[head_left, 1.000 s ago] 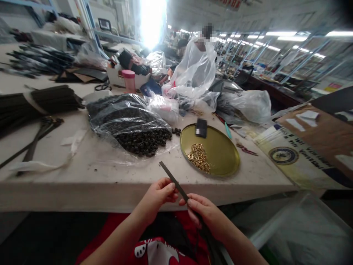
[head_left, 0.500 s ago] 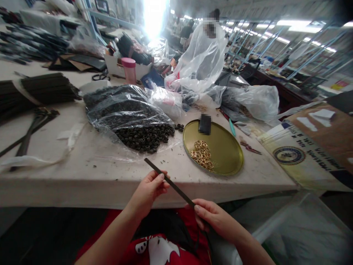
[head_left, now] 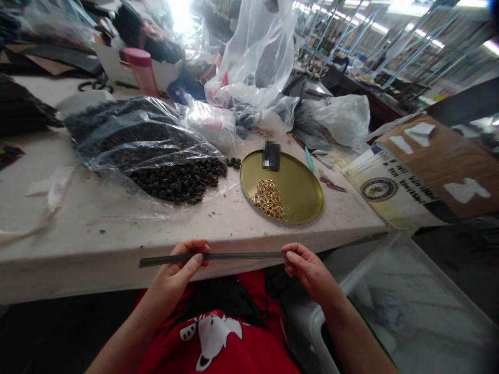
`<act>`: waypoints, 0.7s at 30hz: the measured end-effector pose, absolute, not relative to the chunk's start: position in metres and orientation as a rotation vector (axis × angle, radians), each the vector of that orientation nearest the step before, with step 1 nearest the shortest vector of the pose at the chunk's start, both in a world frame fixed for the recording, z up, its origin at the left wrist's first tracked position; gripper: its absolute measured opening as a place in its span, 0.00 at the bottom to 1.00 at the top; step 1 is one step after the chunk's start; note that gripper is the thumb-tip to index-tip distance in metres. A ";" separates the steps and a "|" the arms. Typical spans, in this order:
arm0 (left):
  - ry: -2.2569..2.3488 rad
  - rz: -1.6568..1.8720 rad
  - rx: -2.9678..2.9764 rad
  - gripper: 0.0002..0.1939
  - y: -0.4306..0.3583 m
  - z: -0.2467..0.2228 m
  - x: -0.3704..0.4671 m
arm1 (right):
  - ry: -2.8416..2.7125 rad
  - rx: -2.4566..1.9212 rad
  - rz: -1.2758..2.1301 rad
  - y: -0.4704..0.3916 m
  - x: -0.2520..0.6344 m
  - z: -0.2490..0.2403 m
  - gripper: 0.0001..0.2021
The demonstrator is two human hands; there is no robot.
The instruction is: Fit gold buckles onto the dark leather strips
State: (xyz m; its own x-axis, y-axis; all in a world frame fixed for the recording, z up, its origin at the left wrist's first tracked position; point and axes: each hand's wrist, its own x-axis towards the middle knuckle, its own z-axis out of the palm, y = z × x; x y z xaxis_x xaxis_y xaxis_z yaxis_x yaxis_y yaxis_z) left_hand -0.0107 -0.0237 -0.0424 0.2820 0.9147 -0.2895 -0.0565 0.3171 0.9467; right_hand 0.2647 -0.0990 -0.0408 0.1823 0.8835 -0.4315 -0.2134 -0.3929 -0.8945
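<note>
A long, narrow dark strap [head_left: 245, 255] stretches level between my hands, just in front of the table edge. My left hand [head_left: 183, 265] pinches it between thumb and fingers, and its free end sticks out to the left. At the other side my right hand [head_left: 304, 265] is closed on the strap, pinching it with thumb and fingertips. Beyond the hands a round gold tray [head_left: 304, 202] holds a pile of small gold metal buckles [head_left: 267, 200]. Small dark loops [head_left: 187, 182] spill from a clear plastic bag [head_left: 128, 135] left of the tray.
Scissors with dark red handles [head_left: 333, 184] lie right of the tray, near a turquoise tool [head_left: 309, 158]. A pink-lidded jar [head_left: 142, 72] stands at the back left. A printed cardboard box [head_left: 421, 171] is at the right. White cloth covers the table [head_left: 128, 244].
The strap has swung from slanting to level. My right hand has moved up and slightly right, my left hand to the left. The view has shifted right and down.
</note>
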 end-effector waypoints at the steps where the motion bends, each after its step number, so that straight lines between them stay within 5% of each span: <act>1: 1.086 0.820 1.033 0.13 -0.024 -0.042 -0.011 | -0.629 -1.465 1.398 -0.100 0.266 -0.042 0.12; 21: 0.934 0.763 0.488 0.12 -0.037 -0.055 0.002 | -0.428 -1.560 1.313 -0.100 0.278 -0.058 0.14</act>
State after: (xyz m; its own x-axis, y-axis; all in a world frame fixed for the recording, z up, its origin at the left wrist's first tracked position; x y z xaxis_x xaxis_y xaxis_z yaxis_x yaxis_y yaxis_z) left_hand 0.0020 -0.0369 -0.0548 0.3699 0.7626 -0.5307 -0.3674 0.6447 0.6703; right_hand 0.2781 -0.1001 -0.0583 0.3453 0.7785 -0.5241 -0.3197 -0.4274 -0.8456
